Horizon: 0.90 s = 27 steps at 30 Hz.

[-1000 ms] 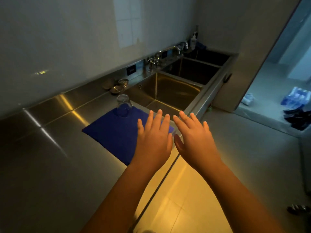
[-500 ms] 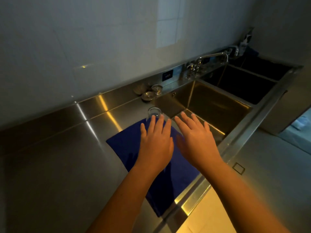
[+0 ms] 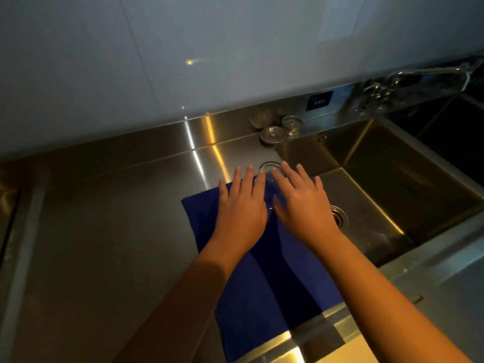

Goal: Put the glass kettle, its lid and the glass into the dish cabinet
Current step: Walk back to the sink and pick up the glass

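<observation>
Glass (image 3: 271, 167): stood on the counter (image 3: 104, 231) at the blue cloth's (image 3: 262, 279) far edge, just beyond the fingertips.
Change: both hands are brought nearer than a second ago.
Left hand (image 3: 242, 205): fingers spread, empty.
Right hand (image 3: 303, 203): fingers spread, empty.
Meaning: a grasp is judged imminent; nothing is stowed yet.

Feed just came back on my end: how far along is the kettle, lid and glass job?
Nothing looks put away. The glass stands on the far edge of the blue cloth beside the sink. In hand: nothing; the left hand and right hand hover open on either side of it, not gripping. Kettle, lid and dish cabinet are not in view, so every placement remains.
</observation>
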Motion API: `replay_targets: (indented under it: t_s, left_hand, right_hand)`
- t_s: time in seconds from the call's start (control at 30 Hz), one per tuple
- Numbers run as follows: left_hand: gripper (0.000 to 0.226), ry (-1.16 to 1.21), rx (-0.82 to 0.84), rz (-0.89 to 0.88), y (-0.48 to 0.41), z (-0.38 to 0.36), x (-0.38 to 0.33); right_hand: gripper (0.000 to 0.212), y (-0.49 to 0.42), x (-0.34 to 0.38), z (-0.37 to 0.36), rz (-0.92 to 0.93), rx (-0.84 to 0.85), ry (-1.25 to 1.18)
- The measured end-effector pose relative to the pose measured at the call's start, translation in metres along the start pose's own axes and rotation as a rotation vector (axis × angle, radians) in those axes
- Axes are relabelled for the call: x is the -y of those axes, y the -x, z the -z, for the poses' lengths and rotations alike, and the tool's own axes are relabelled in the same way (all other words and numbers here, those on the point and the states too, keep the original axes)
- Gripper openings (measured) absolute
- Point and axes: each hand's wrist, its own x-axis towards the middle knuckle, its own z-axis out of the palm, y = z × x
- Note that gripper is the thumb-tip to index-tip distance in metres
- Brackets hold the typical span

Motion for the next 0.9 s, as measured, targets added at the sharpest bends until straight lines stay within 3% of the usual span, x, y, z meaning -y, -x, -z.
replay_targets:
  t_s: [0.33, 0.43, 0.9]
  left_hand:
    - [0.071, -0.032, -0.074, 0.090, -0.039, -0.050, -0.003]
    - [0.074, -0.027, 0.040, 0.160, -0.045, -0.061, 0.001]
    - [0.078, 0.026, 0.031, 0.257, -0.065, -0.090, 0.006]
  right_hand:
    - [0.070, -0.056, -0.046, -0.040, 0.211, 0.092, 0.013]
    - [0.073, -0.066, -0.054, -0.049, 0.255, 0.119, 0.031]
    - [0.081, -0.098, -0.068, -0.069, 0.398, 0.123, 0.044]
